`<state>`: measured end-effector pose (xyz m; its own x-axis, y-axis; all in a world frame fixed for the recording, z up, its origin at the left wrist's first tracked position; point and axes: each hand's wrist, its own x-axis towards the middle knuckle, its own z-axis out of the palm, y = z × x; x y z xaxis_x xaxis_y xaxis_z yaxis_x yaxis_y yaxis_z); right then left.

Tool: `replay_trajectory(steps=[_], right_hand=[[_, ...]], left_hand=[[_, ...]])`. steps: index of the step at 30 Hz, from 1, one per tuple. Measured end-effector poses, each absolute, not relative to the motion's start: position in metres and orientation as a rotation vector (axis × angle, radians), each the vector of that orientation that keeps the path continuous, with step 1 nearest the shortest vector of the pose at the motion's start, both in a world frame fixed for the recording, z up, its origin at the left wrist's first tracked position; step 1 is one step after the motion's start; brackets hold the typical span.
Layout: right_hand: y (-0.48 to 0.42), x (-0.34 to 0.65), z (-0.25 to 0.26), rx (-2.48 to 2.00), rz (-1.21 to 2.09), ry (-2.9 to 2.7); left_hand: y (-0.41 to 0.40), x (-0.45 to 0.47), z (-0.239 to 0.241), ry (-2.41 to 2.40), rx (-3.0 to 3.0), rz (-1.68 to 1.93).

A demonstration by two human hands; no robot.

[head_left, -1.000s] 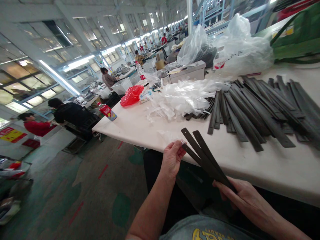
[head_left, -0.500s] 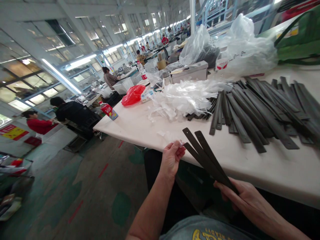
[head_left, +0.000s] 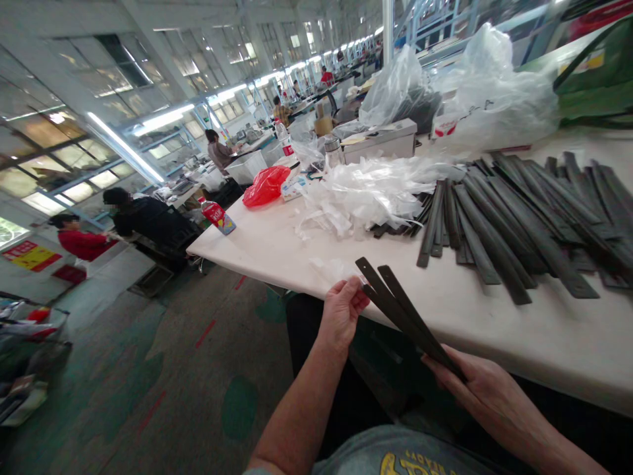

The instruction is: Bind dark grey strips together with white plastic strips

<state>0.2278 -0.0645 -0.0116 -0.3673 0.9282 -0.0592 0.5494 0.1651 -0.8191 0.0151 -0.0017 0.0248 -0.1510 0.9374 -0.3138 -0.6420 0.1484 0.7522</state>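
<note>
I hold a small fan of flat dark strips [head_left: 403, 313] below the near edge of the white table [head_left: 494, 323]. My right hand [head_left: 477, 392] grips their lower ends, fingers closed round them. My left hand [head_left: 343, 310] pinches the upper end of one strip with thumb and fingers. A thin bit of clear film [head_left: 331, 269] lies on the table just above my left hand. On the table to the right lies a large spread of the same dark strips [head_left: 519, 211].
A heap of clear plastic wrappers [head_left: 366, 191] lies mid-table, with a red bag [head_left: 266, 185], a red bottle [head_left: 216, 216], a white box [head_left: 380, 140] and big plastic bags [head_left: 489, 92] behind. A green bag [head_left: 601, 72] sits far right. Other people work at benches to the left.
The strips in my hands have closed together a little; the fan is narrower. My view has shifted slightly. Both hands keep their hold.
</note>
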Motion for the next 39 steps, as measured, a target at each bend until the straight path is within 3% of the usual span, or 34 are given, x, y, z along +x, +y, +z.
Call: replay_trajectory(steps=[5, 14, 19, 24, 31, 39], right_hand=[[-0.064, 0.227, -0.012, -1.440, 1.169, -1.956], [-0.059, 0.214, -0.007, -1.251, 1.603, -1.717], [-0.062, 0.223, -0.015, -1.303, 1.382, -1.817], [-0.052, 0.217, -0.015, -1.274, 1.176, -1.812], [-0.052, 0.220, -0.024, -1.270, 1.155, -1.891], [-0.044, 0.219, -0.015, -1.240, 1.056, -1.851]], left_hand=[[-0.006, 0.019, 0.022, 0.975, 0.459, 1.389], [-0.018, 0.028, 0.011, 1.000, 0.534, 1.407], [-0.020, 0.017, 0.013, 1.101, 0.556, 1.510], [-0.046, 0.050, 0.004, 1.062, 0.818, 1.144], [-0.018, 0.031, 0.010, 1.001, 0.518, 1.535], [-0.041, 0.060, -0.006, 0.983, 0.681, 1.315]])
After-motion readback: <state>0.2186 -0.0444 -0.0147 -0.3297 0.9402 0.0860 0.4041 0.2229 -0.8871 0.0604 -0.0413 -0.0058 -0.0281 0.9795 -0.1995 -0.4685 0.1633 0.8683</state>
